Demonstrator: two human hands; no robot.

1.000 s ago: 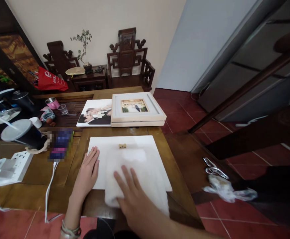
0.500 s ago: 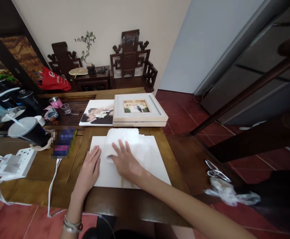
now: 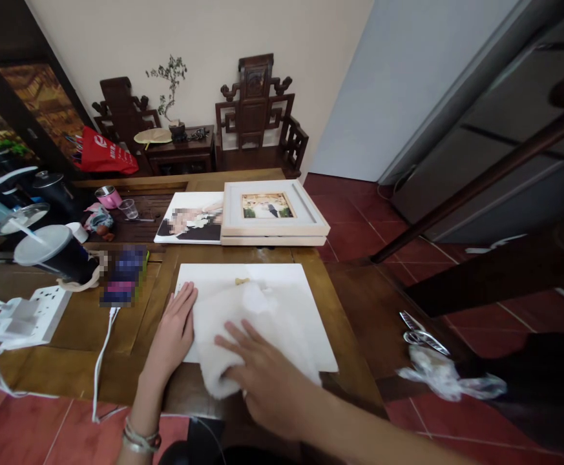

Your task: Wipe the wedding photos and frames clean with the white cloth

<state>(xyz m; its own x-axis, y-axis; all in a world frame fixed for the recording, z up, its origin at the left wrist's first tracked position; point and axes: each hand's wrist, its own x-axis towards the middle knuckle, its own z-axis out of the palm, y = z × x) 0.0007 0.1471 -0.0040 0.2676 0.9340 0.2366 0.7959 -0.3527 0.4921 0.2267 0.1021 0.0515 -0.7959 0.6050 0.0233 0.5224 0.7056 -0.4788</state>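
Observation:
A flat white board (image 3: 311, 310) lies on the wooden table, and a small gold mark (image 3: 241, 281) shows on it. My left hand (image 3: 177, 323) rests with its fingers stretched out along the board's left edge, holding nothing. Under my right hand (image 3: 267, 374) is a fluffy white cloth (image 3: 218, 323), gripped by its near part at the front edge of the board. The cloth hangs a little over that edge and hides much of the board's middle. My right fingers are partly spread over it, slightly blurred.
Behind the board sit a photo print (image 3: 189, 219) and wooden picture frames (image 3: 272, 223). To the left are a phone (image 3: 124, 278) on a cable, a lidded cup (image 3: 53, 258) and a power strip (image 3: 44, 310). Scissors (image 3: 424, 336) and a plastic bag (image 3: 451, 374) lie at the right.
My right hand has drawn the cloth from the back of the board toward me, uncovering the far part and the gold mark. My left hand has stayed in place.

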